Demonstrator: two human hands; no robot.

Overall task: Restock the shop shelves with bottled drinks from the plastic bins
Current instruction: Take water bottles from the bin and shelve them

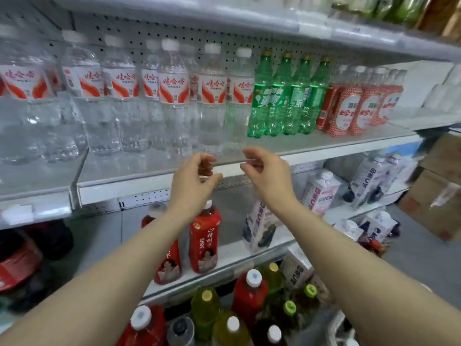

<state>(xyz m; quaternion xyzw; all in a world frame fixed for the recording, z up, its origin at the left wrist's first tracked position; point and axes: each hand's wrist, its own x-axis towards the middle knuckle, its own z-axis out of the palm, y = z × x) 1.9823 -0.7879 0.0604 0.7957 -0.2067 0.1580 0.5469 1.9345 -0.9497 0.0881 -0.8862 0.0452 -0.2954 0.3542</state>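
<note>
Both my hands hover in front of the middle shelf's edge point(324, 152), empty. My left hand point(197, 181) and my right hand point(267, 176) have loosely curled fingers and hold nothing. Just behind them stand clear water bottles with red-and-white labels; the nearest two are one water bottle point(212, 96) and another water bottle point(238, 101). To their right stands a row of green soda bottles point(282, 96), then red-patterned bottles point(359, 108). Below my arms, the bin at the bottom holds several bottles: a red one point(249, 293), a yellow-green one point(205, 308) and others.
The lower shelf point(232, 250) carries two red-labelled tea bottles point(203, 240) and white drink cartons point(321, 191). Cardboard boxes point(439, 186) stand on the floor at the right. An upper shelf point(249, 21) runs overhead. White packs point(429, 83) sit at the far right.
</note>
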